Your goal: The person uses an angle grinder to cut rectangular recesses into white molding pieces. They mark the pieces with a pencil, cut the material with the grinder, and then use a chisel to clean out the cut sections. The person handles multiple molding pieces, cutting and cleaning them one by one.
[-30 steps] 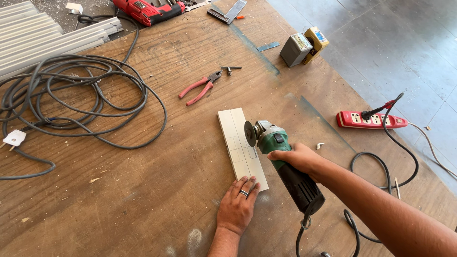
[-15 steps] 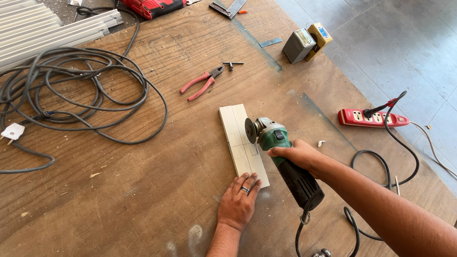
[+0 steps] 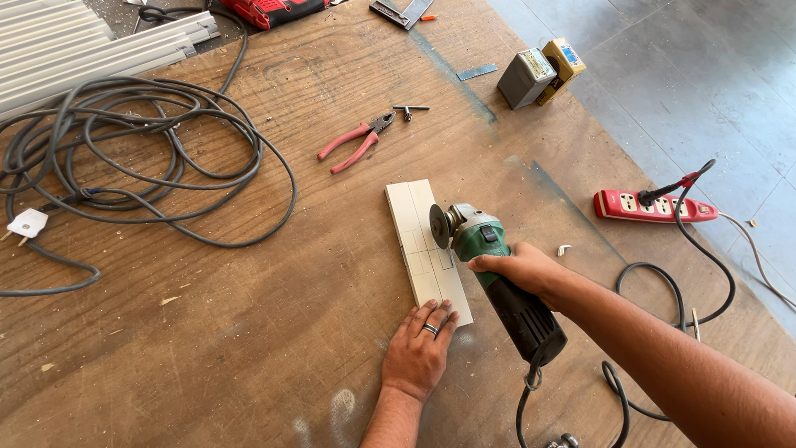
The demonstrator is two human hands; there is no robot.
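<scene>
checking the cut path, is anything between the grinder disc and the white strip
Nothing visible does. The disc of the green angle grinder sits right at the white strip; the left hand presses the strip's near end, clear of the disc.

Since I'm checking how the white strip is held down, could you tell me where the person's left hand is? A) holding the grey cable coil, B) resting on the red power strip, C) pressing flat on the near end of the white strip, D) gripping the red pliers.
C: the left hand lies flat, fingers on the near end of the white strip, while the right hand grips the green angle grinder.
</scene>
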